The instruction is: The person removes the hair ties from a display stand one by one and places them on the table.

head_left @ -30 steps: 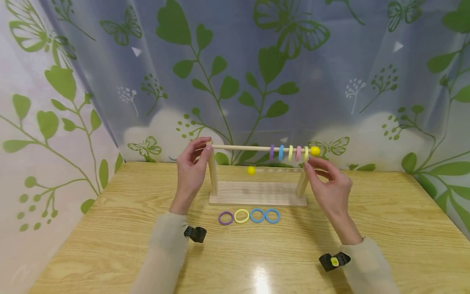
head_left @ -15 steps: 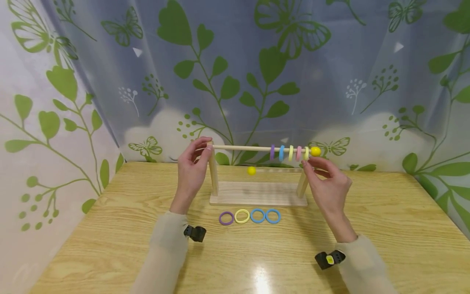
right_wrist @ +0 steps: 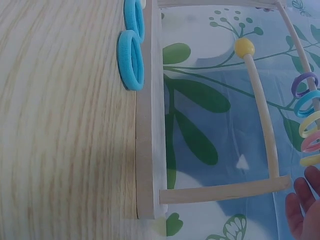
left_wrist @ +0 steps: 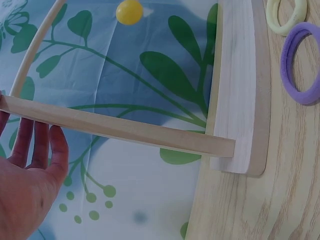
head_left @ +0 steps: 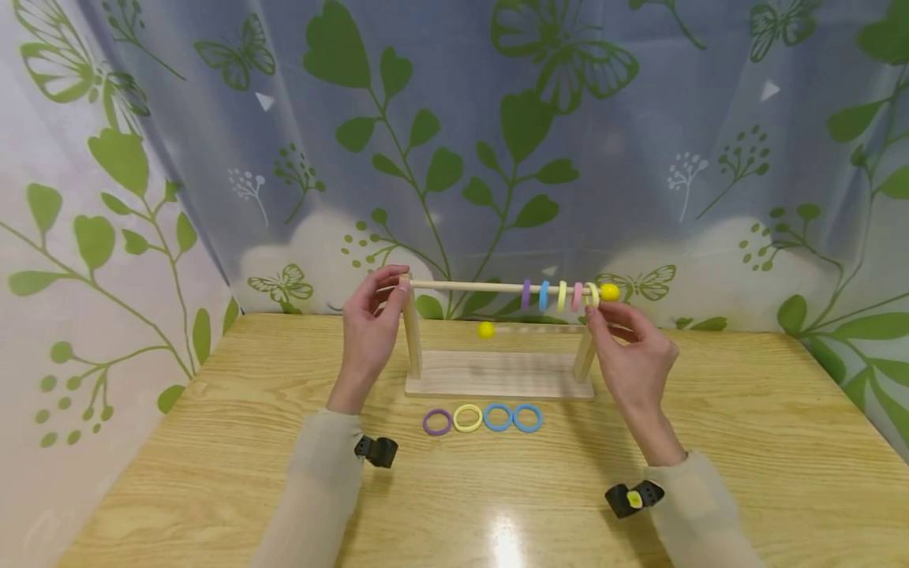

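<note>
Edged slightly inward over the past second, the person's right wrist and sleeve point(head_left: 699, 513) bring the right hand point(head_left: 635, 355) to the end yellow ring point(head_left: 592, 288) on a wooden stand, a ring that now sits more tilted than before. Its fingers are bent, thumb and fingertips at the ring's lower edge; whether they pinch it cannot be told. Across the stand, the left hand point(head_left: 372, 315) holds the top of the left post point(head_left: 412, 335), thumb on the near side and fingers behind, in the same place as earlier.

Five rings hang apart around the upper rod point(head_left: 461, 285), toward its right end: a purple ring point(head_left: 526, 294), a blue ring point(head_left: 543, 296), a middle yellow ring point(head_left: 562, 296), a pink ring point(head_left: 577, 297) and the end yellow ring, just beside the yellow ball point(head_left: 609, 293) tipping the rod. Below, the lower rod point(head_left: 540, 330) runs leftward from the right post point(head_left: 585, 359) to a second ball point(head_left: 486, 330).

Both posts stand upright on a flat base point(head_left: 497, 375). Before it, four more rings lie in a row: purple point(left_wrist: 286, 75), pale yellow point(left_wrist: 270, 17) and two blue point(right_wrist: 122, 60), on a wood-grain table point(head_left: 497, 489). Behind hangs a blue-and-white curtain point(head_left: 454, 102) printed with green leaves and butterflies.
</note>
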Demonstrator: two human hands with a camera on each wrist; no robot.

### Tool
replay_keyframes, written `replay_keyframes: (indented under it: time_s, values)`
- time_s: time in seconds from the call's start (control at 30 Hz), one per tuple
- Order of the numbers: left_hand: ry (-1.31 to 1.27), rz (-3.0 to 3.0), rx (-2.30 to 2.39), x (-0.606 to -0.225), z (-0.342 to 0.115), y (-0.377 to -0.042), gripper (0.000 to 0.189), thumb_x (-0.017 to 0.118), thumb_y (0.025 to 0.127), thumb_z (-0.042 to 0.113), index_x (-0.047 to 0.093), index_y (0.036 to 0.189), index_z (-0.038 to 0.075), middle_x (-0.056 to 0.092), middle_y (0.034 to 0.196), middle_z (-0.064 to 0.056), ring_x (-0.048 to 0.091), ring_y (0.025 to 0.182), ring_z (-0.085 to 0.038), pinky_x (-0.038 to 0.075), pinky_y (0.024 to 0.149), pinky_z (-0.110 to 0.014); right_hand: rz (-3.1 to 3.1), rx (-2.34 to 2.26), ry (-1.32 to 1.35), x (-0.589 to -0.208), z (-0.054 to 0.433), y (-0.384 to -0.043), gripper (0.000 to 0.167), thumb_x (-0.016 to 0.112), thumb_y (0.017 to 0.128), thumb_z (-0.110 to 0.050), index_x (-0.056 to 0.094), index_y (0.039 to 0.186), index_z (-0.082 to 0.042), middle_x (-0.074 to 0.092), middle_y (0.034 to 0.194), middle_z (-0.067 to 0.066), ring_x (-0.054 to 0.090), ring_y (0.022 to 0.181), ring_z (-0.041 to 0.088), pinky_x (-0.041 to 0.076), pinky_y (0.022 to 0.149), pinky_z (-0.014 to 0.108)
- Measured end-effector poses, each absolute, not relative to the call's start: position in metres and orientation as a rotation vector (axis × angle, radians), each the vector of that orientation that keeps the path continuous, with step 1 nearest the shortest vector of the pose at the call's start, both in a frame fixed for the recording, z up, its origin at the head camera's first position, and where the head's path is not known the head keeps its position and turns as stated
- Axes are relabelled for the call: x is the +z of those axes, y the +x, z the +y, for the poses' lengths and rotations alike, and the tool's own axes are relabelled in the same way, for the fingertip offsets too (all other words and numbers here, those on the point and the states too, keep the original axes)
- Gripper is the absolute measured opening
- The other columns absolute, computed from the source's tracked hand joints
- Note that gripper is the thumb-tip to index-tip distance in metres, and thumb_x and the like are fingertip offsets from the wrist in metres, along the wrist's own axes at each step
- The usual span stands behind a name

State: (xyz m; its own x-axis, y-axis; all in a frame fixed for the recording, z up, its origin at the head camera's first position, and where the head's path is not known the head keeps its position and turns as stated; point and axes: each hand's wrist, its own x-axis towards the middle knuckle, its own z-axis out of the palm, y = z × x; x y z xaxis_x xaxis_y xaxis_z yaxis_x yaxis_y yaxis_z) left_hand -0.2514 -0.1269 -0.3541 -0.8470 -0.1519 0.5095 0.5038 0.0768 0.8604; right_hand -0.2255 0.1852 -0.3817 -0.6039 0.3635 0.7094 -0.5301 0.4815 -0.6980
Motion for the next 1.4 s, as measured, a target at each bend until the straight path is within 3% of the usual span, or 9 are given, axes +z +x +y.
replay_keyframes:
  time_s: [0.3, 1.4]
  values:
    - [-0.344, -1.884, -1.821, -0.353, -0.127, -0.254, 0.023, 0.061, 0.101, 0.008, 0.068, 0.122, 0.003, 0.066, 0.107, -0.01, 0.066, 0.094, -0.012, 0.057, 0.078, -0.02, -1.825, 1.243, 0.121, -0.379, 0.184, -0.227, 0.015, 0.078, 0.087, -0.003, 0.077, 0.1, 0.006, 0.077, 0.094, 0.023, 0.061, 0.076, -0.018, 0.05, 0.072, 0.003]
    - [-0.326, -1.909, -1.814, -0.354, -0.126, -0.255, 0.023, 0.059, 0.101, 0.007, 0.067, 0.122, 0.003, 0.065, 0.108, -0.009, 0.065, 0.093, -0.011, 0.055, 0.078, -0.019, -1.754, 1.192, 0.031, -0.369, 0.188, -0.22, 0.015, 0.076, 0.089, -0.003, 0.076, 0.099, 0.008, 0.076, 0.093, 0.025, 0.06, 0.077, -0.016, 0.048, 0.072, 0.006]
